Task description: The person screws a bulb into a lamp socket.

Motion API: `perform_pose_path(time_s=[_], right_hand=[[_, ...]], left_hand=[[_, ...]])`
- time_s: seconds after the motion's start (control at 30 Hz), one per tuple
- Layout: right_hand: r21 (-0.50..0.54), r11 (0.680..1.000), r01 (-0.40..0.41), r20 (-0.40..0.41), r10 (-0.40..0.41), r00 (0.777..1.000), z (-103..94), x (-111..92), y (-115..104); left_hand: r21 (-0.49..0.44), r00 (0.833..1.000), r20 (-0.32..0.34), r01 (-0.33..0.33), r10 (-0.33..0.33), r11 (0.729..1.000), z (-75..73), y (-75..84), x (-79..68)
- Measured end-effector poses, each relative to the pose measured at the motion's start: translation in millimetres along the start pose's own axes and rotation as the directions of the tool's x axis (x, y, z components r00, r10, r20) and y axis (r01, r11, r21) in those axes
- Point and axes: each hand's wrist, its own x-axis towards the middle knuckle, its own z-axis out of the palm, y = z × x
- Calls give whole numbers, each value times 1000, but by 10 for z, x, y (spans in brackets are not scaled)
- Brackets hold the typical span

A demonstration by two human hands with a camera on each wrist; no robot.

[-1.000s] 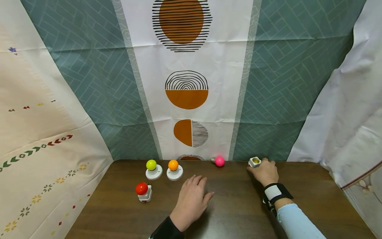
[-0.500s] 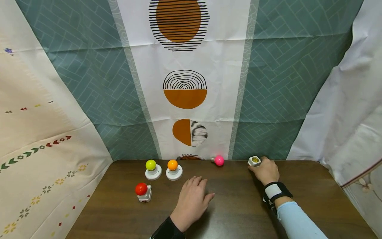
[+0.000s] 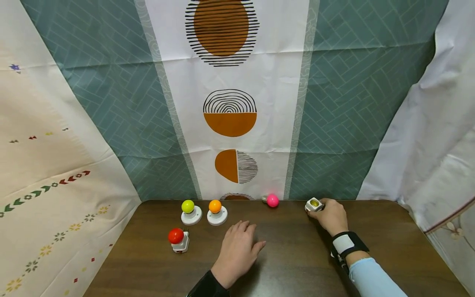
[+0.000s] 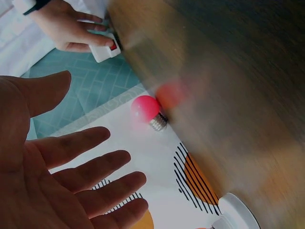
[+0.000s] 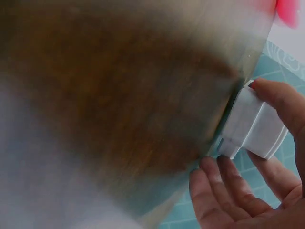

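Note:
At the table's far right, my right hand (image 3: 332, 216) grips a white bulb socket (image 3: 313, 205) by its side, its round brass-coloured opening facing up. In the right wrist view the thumb and a finger pinch the white body of this socket (image 5: 252, 125); the left wrist view shows a red switch (image 4: 113, 46) on it, by the thumb. My left hand (image 3: 237, 251) is over the middle of the table, palm down, fingers extended and holding nothing. Beyond it, a pink bulb (image 3: 272, 200) lies on its side by the back edge, its metal screw base pointing left.
Left of centre, a yellow-green bulb (image 3: 188, 206) and an orange bulb (image 3: 215, 206) stand in round white bases. Nearer, a red bulb (image 3: 176, 236) sits in a white plug-in socket (image 3: 180, 244). A patterned curtain (image 3: 237, 82) hangs behind the brown table (image 3: 289, 264).
My right hand has shifted the white bulb socket slightly left and nearer. The left hand and the bulbs stay where they were.

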Motion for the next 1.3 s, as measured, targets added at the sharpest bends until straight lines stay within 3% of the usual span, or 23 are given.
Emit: perform_pose_path(time_s=[0.17,0.47,0.67,0.83,1.07,1.3], right_hand=[[24,999,48,7,-48,999,-8,-108,-39],[117,980,162,21,-165,986,-78,-304,-298],[218,953,210,86,-233,969,-137,-427,-532],[298,914,275,153,-330,931,-154,-508,-637],[314,873,374,212,-449,868,-152,-551,-635],[345,859,377,224,-466,856,-155,-583,-649]], left_hand=[[-5,1000,1,0,0,1000,29,-28,0],[24,996,-85,-23,25,999,107,-162,56],[15,998,-58,16,-15,1000,147,-254,101],[18,999,-40,28,-27,999,161,-298,135],[23,999,-40,32,-31,999,211,-347,215],[-43,994,-110,20,-24,999,135,-226,442]])
